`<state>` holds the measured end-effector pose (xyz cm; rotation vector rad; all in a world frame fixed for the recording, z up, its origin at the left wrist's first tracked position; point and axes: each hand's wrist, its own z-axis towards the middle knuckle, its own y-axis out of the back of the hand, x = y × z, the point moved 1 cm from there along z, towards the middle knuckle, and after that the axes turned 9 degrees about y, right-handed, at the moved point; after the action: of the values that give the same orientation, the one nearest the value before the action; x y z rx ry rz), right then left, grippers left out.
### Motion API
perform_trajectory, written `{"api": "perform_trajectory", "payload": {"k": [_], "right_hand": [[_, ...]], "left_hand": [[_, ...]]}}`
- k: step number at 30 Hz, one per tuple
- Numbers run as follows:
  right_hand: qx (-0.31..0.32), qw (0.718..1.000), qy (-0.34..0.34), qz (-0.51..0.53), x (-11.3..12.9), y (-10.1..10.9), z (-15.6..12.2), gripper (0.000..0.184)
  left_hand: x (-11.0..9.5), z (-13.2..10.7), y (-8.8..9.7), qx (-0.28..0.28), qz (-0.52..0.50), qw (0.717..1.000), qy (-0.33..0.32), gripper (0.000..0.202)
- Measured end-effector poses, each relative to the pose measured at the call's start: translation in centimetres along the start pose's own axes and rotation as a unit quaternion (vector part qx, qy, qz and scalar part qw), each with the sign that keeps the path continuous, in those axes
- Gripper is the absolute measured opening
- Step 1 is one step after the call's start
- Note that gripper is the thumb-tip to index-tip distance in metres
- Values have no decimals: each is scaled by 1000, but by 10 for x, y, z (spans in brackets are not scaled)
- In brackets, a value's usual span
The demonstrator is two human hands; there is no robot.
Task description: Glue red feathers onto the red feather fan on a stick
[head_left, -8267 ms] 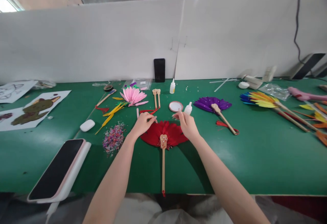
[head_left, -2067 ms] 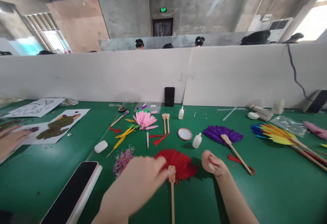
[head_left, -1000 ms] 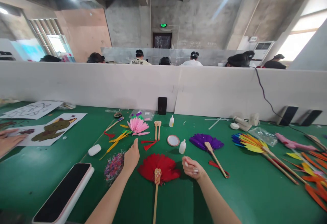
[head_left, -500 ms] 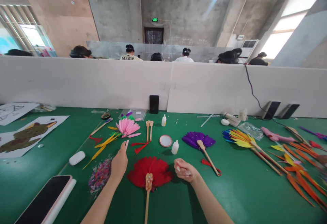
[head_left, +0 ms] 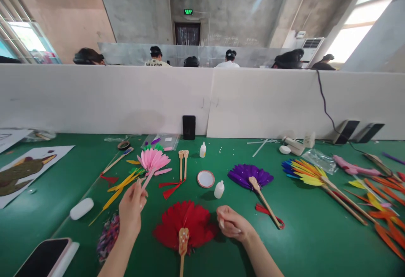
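My left hand (head_left: 131,209) is closed around a slim pale pink stick (head_left: 147,180), whose tip overlaps the pink feather fan (head_left: 152,159) from my viewpoint. My right hand (head_left: 232,223) is curled, its fingertips pressed together; anything inside them is hidden. It hovers by the right edge of a red feather fan (head_left: 183,220). That fan lies between my hands, with small pale beads on the head of its wooden handle (head_left: 183,235). Above my right hand stands a white glue bottle (head_left: 219,189), beside a red-rimmed white dish (head_left: 205,178).
A purple feather fan (head_left: 249,173) and a rainbow feather fan (head_left: 305,170) lie to the right. Two wooden handles with red tassels (head_left: 182,165) lie behind. A phone (head_left: 44,258) is at front left. A white partition (head_left: 104,100) closes off the table's back.
My left hand has moved left, and the pink stick now tilts to the right. My right hand stays curled near the red fan. The view has shifted slightly.
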<state>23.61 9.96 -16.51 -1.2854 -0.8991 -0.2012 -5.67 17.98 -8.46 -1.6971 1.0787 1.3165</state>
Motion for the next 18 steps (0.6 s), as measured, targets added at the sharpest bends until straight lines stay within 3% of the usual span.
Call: {"api": "perform_trajectory", "payload": {"k": [3, 5, 7, 10, 13, 15, 18], "right_hand": [[-5, 1000, -13, -8, -2, -3, 2, 36], [-4, 1000, -28, -14, -4, -6, 3, 34], [-6, 999, -41, -16, -4, -9, 3, 33], [-23, 999, -47, -11, -3, -14, 3, 34], [-41, 998, -50, -6, 0, -18, 3, 33], [-49, 997, -56, -8, 1, -20, 3, 32], [-58, 996, -68, -20, 3, -23, 3, 32]], "left_hand": [[-18, -11, -19, 162, -118, 971, 133, 48], [-23, -21, -38, 250, -128, 942, 183, 47], [-20, -29, -62, 301, -102, 925, 210, 43], [-7, -31, -103, 334, -23, 925, 177, 34], [7, -23, -140, 330, 63, 939, 79, 32], [12, -14, -158, 323, 115, 939, 2, 31], [16, -5, -175, 339, 205, 916, -64, 31]]}}
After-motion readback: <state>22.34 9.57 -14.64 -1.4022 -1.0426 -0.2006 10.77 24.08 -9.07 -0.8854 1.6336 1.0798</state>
